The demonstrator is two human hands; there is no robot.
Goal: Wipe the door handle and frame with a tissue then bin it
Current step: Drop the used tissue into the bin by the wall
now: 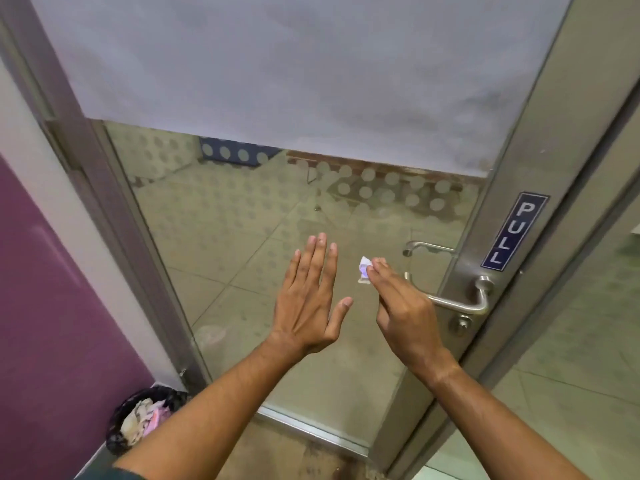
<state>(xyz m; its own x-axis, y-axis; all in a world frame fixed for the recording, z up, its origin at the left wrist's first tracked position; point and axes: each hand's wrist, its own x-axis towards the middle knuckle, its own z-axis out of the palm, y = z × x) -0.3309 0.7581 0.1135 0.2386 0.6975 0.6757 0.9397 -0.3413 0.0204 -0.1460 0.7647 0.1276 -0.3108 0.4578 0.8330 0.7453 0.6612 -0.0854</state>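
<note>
Frosted glass door (311, 64) fills the view beyond both hands. Right hand (405, 306) pinches a small crumpled tissue (364, 268) at its fingertips, just left of the steel handle (460, 304), likely readying a wipe. Left hand (308, 299) is flat, spread, empty. Above-right, a sticker (514, 232) reads "PULL" (vertically). Bin (145, 417) sits below-left.

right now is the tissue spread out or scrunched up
Scrunched up. The tissue is a small crumpled wad pinched at the fingertips of the right hand, just left of the door handle.
</note>
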